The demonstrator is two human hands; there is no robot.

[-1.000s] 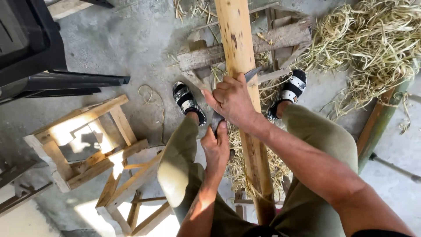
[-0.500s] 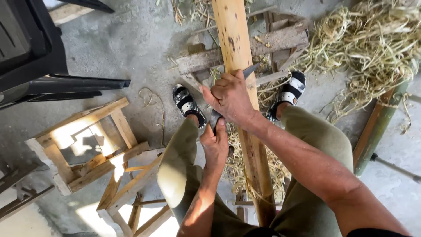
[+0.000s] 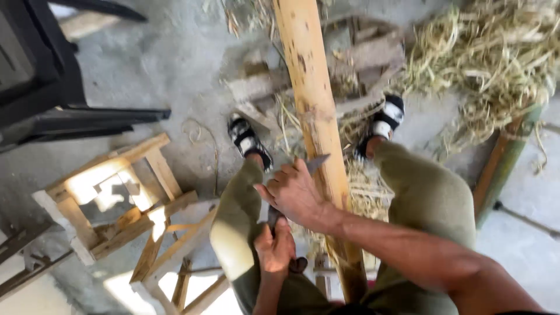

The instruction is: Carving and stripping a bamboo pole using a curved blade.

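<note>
Concrete floor, hands [image 3: 286,219] drawn down pole [image 3: 315,122]

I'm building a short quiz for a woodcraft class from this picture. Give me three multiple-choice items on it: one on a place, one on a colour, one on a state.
1. Where does the wooden pole run?
A. Between the person's knees
B. Left of both legs
C. Across the stool

2. What colour are the trousers?
A. Red
B. Olive green
C. White

3. How is the knife placed?
A. Lying on the floor
C. Stuck in the straw
B. Blade against the pole, gripped in both hands

Answers:
1 A, the pole passes between the two sandalled feet and the knees.
2 B, both legs show olive green cloth.
3 B, the right hand is on top near the blade and the left hand grips the handle below.
</note>
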